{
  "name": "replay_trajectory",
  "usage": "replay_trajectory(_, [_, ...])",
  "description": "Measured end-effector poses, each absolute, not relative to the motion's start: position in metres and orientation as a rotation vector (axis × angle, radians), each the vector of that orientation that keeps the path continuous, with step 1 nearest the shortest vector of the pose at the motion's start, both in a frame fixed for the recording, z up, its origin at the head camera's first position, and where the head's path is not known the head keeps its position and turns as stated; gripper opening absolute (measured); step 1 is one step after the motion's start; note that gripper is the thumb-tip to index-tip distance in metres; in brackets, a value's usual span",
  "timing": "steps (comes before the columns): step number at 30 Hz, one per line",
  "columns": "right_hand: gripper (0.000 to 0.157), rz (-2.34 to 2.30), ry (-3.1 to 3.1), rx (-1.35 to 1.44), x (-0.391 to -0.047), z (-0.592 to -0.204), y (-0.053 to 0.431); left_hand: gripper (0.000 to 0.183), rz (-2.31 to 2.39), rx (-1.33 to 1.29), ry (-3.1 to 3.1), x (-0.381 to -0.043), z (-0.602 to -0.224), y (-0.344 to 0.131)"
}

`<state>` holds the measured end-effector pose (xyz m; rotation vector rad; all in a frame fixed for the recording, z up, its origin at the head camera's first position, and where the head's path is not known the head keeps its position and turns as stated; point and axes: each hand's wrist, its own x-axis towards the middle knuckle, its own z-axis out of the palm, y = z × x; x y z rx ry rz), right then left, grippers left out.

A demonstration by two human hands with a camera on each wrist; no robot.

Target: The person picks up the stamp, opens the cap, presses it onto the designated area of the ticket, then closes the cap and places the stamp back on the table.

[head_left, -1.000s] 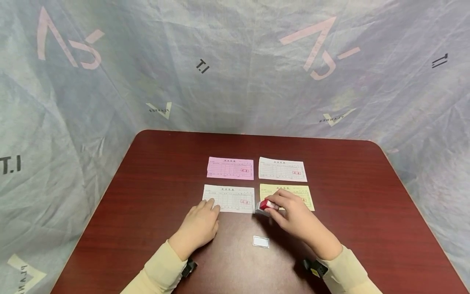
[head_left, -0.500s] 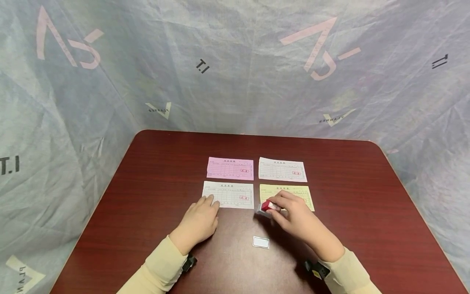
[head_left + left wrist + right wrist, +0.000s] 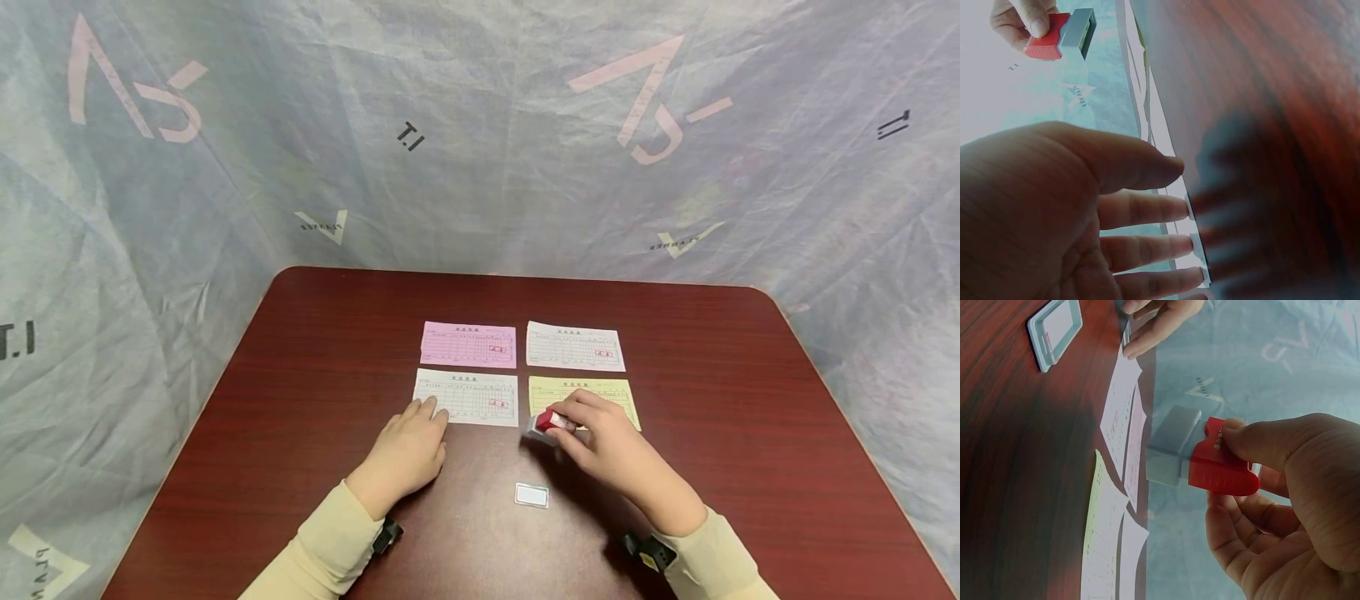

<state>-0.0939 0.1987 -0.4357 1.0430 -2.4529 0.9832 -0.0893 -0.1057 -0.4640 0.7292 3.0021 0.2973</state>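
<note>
In my right hand (image 3: 600, 429) I hold a red and grey self-inking stamp (image 3: 1222, 459), pinched between thumb and fingers, its grey base tilted down and to the left above the table. It overlaps the lower left corner of a yellow form (image 3: 615, 392). My left hand (image 3: 405, 446) lies with extended fingers on the lower left part of a white form (image 3: 472, 396), which bears a red stamp mark. Between the hands, nearer to me, lies the stamp's small pale rectangular cap (image 3: 532, 495), seen as a shallow tray in the right wrist view.
Behind these lie a pink form (image 3: 468, 344) on the left and another white form (image 3: 573, 347) on the right, both with red marks. The dark red table (image 3: 337, 333) is bounded at the back by a printed grey cloth (image 3: 480, 167).
The near white form slid slightly away from me with my left hand on it. My right hand and the stamp shifted slightly to the right, away from that form's edge.
</note>
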Motion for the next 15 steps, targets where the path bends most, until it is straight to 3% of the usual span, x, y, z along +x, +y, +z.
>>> replay_trajectory(15, [0.019, 0.951, -2.478, 1.027, -0.0933, -0.4349, 0.2009, 0.041, 0.324, 0.716, 2.991, -0.0871, -0.4641, -0.1063])
